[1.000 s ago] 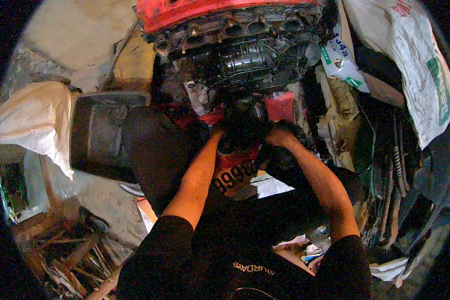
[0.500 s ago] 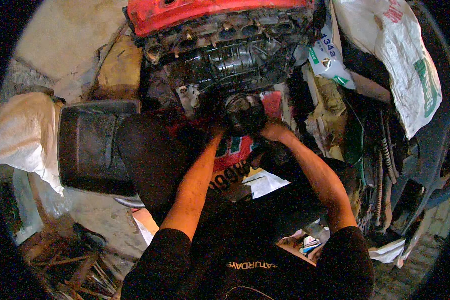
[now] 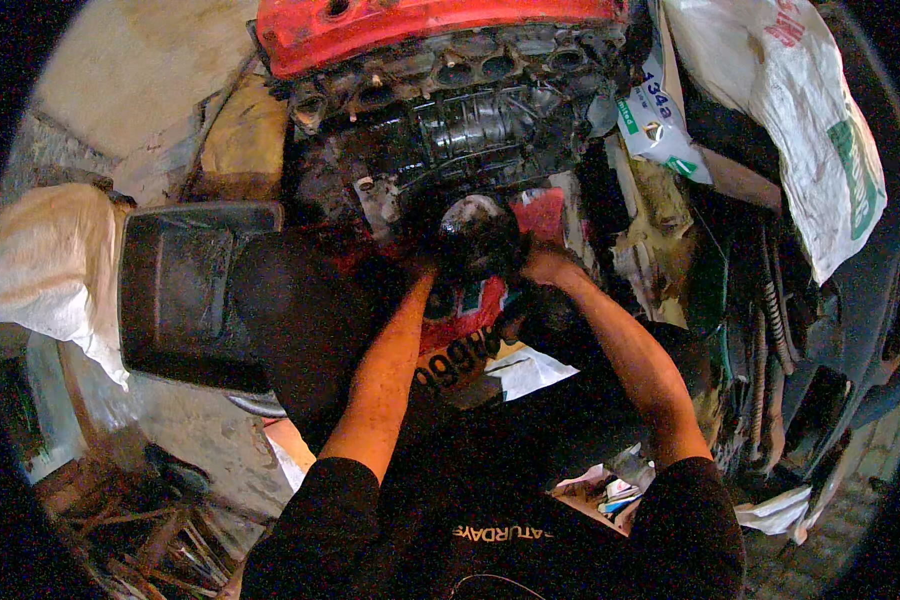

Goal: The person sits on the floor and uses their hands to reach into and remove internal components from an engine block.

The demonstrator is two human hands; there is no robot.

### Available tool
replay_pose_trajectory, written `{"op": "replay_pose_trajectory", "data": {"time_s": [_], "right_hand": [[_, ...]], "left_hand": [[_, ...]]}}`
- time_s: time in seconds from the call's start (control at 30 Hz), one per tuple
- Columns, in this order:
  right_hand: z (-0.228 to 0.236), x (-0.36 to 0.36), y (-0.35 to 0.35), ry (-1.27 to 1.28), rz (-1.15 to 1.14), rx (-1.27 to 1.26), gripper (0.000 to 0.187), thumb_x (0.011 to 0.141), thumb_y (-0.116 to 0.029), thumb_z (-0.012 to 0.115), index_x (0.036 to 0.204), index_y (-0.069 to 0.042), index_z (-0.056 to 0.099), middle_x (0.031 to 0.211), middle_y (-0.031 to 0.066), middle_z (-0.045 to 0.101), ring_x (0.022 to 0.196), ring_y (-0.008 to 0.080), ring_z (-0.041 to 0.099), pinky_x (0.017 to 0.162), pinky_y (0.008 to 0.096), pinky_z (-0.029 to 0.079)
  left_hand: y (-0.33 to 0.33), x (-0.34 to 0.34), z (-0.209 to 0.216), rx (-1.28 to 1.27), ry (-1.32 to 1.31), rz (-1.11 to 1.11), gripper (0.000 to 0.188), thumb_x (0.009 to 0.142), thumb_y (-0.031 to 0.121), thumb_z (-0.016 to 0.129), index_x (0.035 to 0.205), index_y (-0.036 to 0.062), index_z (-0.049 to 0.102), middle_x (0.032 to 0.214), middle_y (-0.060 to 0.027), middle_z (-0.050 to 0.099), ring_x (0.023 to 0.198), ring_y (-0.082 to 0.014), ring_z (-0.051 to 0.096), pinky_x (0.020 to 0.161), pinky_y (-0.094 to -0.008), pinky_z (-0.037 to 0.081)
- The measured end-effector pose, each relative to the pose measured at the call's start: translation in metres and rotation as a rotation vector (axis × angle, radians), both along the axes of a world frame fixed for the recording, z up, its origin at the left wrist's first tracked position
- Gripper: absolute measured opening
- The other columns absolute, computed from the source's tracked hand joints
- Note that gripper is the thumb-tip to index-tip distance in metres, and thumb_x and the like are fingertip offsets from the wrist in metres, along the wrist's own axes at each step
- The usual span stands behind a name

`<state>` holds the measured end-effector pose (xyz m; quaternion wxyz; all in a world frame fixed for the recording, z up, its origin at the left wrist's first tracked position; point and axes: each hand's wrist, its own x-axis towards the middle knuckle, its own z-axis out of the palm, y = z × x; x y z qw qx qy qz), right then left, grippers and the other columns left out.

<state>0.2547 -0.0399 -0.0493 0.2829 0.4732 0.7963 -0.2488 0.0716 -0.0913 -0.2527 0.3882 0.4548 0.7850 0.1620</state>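
A round, dark, greasy metal part point(image 3: 475, 225) is held between my two hands, with a paler shiny patch on its upper face. My left hand point(image 3: 422, 262) grips its left side, mostly lost in shadow. On the opposite side my right hand point(image 3: 550, 264) is closed against the part, its fingertips hidden behind the rim. Just beyond stands a dirty engine block point(image 3: 460, 130) with a red cover point(image 3: 440, 30) on top and a row of port openings facing me. Beneath the part lies a red printed sheet point(image 3: 460, 318).
To the left sits a black rectangular tray point(image 3: 135, 300) beside a pale sack point(image 3: 55, 260). White plastic sacks point(image 3: 820, 150) lie at the far right, above hoses point(image 3: 765, 340). Metal scraps point(image 3: 160, 545) fill the lower left. White paper point(image 3: 532, 372) lies between my forearms.
The round part has tilted and shifted slightly left and toward me, so its shiny upper face shows more. Both hands have stayed on it.
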Motion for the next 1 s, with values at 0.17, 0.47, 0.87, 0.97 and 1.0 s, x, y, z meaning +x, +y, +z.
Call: {"op": "replay_pose_trajectory", "data": {"time_s": [0.17, 0.47, 0.87, 0.97, 1.0], "right_hand": [[-0.066, 0.039, 0.028, 0.103, 0.397, 0.05, 0.031, 0.068, -0.026, 0.045, 0.085, -0.002, 0.055, 0.076, 0.0184, 0.057, 0.069, 0.0309, 0.055, 0.064, 0.04, 0.042], [-0.08, 0.039, 0.026, -0.023, 0.377, 0.023, 0.027, 0.065, -0.025, 0.046, 0.071, -0.002, 0.058, 0.074, 0.0184, 0.056, 0.066, 0.0314, 0.054, 0.061, 0.0405, 0.041], [-0.071, 0.032, 0.027, -0.04, 0.316, 0.027, 0.018, 0.064, -0.019, 0.047, 0.067, -0.005, 0.058, 0.068, 0.0171, 0.056, 0.06, 0.0311, 0.053, 0.055, 0.0407, 0.041], [-0.077, 0.04, 0.033, 0.203, 0.308, 0.131, 0.02, 0.064, -0.02, 0.047, 0.069, -0.004, 0.058, 0.068, 0.0175, 0.056, 0.059, 0.0303, 0.053, 0.055, 0.0409, 0.04], [-0.078, 0.042, 0.034, 0.306, 0.32, 0.173, 0.021, 0.065, -0.021, 0.047, 0.071, -0.004, 0.058, 0.068, 0.0178, 0.056, 0.059, 0.0299, 0.053, 0.054, 0.041, 0.04]], "left_hand": [[0.01, -0.004, 0.009, 0.017, -0.02, -0.009, 0.041, 0.075, 0.028, 0.047, 0.107, 0.0024, 0.042, 0.105, -0.021, 0.044, 0.095, -0.0341, 0.042, 0.077, -0.0406, 0.038], [0.004, -0.008, 0.009, 0.009, -0.024, 0.027, 0.042, 0.075, 0.028, 0.048, 0.107, 0.0015, 0.041, 0.104, -0.0224, 0.043, 0.094, -0.0358, 0.042, 0.077, -0.0415, 0.038], [-0.028, 0.055, 0.031, 0.367, 0.283, 0.354, 0.043, 0.075, 0.028, 0.048, 0.107, 0.0002, 0.04, 0.103, -0.0243, 0.043, 0.092, -0.038, 0.042, 0.077, -0.0427, 0.037], [-0.02, 0.084, 0.061, 0.646, 0.223, 0.24, 0.043, 0.075, 0.028, 0.049, 0.107, -0.0001, 0.04, 0.103, -0.0248, 0.043, 0.091, -0.0386, 0.042, 0.077, -0.043, 0.037], [-0.015, 0.091, 0.068, 0.677, 0.157, 0.156, 0.043, 0.075, 0.028, 0.049, 0.107, -0.0002, 0.04, 0.103, -0.0249, 0.043, 0.091, -0.0388, 0.042, 0.077, -0.0431, 0.037]]}}
